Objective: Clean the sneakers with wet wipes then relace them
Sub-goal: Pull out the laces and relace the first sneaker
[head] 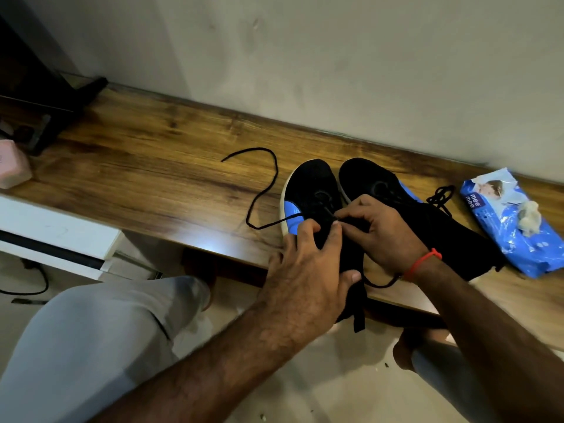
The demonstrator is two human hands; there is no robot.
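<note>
While the left hand (300,270) grips the left sneaker (308,190), the right hand (378,230) pinches its lace (262,190). Loose lace trails left of both hands on the worktop (152,166).

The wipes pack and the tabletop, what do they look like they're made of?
Wipes pack: thin glossy plastic film, judging by its crinkles and shiny highlights. Tabletop: wood or wood-look laminate, with brown grain streaks and a smooth sheen; which one can't be told.
</note>
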